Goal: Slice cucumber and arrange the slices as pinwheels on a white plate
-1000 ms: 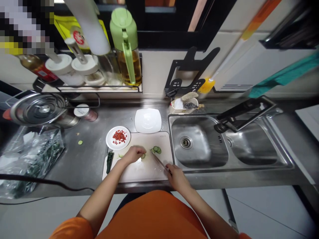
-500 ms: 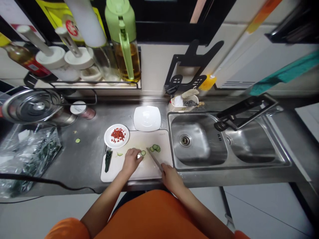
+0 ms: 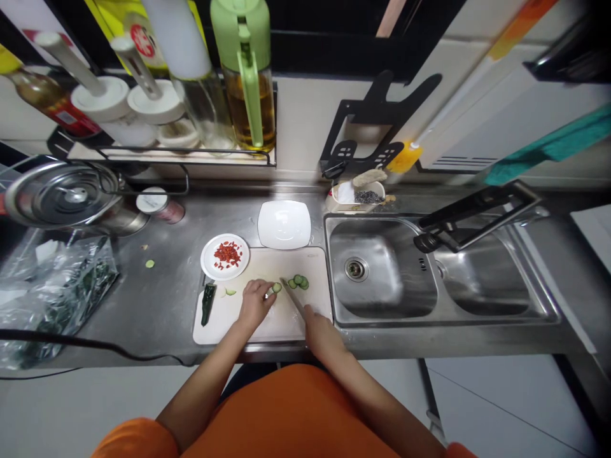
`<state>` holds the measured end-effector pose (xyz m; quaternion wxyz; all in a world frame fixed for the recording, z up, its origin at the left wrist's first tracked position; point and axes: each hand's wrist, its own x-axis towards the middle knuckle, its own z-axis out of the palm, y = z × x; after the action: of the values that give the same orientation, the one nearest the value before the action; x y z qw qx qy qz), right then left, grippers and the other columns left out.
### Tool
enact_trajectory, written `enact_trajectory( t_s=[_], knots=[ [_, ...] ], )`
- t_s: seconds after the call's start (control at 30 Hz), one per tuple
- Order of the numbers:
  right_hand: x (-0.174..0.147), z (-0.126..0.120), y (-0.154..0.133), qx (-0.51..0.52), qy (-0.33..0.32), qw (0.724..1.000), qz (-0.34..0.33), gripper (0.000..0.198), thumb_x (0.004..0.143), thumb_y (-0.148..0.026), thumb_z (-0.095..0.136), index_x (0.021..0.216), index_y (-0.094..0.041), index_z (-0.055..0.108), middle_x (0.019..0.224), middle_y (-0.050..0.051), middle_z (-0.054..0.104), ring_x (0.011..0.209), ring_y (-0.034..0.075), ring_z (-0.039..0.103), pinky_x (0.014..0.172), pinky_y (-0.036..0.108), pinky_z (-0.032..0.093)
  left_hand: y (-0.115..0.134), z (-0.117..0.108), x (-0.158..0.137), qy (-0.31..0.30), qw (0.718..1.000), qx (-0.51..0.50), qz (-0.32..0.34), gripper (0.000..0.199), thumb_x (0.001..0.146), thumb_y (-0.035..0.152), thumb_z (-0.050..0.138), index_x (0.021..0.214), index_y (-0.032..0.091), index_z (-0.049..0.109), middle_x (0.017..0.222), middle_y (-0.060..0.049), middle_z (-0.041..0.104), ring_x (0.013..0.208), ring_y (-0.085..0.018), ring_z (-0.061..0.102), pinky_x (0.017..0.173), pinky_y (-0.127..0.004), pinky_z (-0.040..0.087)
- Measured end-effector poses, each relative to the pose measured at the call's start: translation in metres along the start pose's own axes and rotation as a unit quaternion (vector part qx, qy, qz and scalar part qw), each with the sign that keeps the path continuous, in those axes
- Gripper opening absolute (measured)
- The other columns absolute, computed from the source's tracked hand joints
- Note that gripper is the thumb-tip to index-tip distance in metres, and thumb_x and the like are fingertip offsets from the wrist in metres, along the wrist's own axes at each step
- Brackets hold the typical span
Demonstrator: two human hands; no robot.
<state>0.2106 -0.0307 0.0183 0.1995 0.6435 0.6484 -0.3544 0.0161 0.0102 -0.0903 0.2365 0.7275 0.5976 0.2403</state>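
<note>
My left hand [image 3: 255, 301] is closed at the fingertips on a short piece of cucumber [image 3: 276, 288] over the white cutting board [image 3: 229, 326]. In my right hand [image 3: 322, 332] is a kitchen knife [image 3: 294, 300], its blade angled up and left with the tip close to the cucumber piece. Several cucumber slices [image 3: 298, 281] lie together right of the blade. At the board's left rests a dark green length of cucumber [image 3: 207, 304], with a pale offcut [image 3: 230, 292] beside it. A white plate of chopped red pieces [image 3: 228, 254] overlaps the board's upper left corner.
An empty white square dish [image 3: 284, 224] stands behind the board. To the right is a double steel sink [image 3: 365, 267] with a black faucet [image 3: 470, 216]. A plastic bag of greens [image 3: 71, 286] and a lidded pot [image 3: 71, 194] are at left. Jars and an oil bottle [image 3: 248, 83] line the rack.
The knife and my right hand have shifted slightly left, closer to the cucumber piece. My left hand still holds the piece. The whole view has moved a little.
</note>
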Motion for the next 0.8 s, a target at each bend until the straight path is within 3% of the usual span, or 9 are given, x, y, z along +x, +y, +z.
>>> enact_trajectory(
  t_s=[0.3, 0.8],
  knots=[
    [-0.017, 0.001, -0.011, -0.037, -0.010, 0.999, -0.005, 0.039, 0.087, -0.002, 0.028, 0.120, -0.015, 0.044, 0.098, 0.015, 0.064, 0.094, 0.021, 0.063, 0.074, 0.027, 0.046, 0.000, 0.006, -0.003, 0.026, 0.999, -0.011, -0.015, 0.021, 0.080, 0.028, 0.059, 0.099, 0.021, 0.067, 0.090, -0.008, 0.063, 0.089, -0.021, 0.053, 0.082, -0.035, 0.042],
    [-0.015, -0.002, -0.018, -0.058, 0.003, 0.998, -0.018, 0.040, 0.089, -0.002, 0.024, 0.122, -0.013, 0.044, 0.097, 0.016, 0.064, 0.093, 0.024, 0.064, 0.073, 0.029, 0.047, 0.002, 0.005, -0.004, 0.032, 0.999, -0.022, -0.022, 0.022, 0.080, 0.029, 0.060, 0.099, 0.022, 0.068, 0.091, -0.008, 0.063, 0.090, -0.021, 0.053, 0.082, -0.035, 0.043]
  ],
)
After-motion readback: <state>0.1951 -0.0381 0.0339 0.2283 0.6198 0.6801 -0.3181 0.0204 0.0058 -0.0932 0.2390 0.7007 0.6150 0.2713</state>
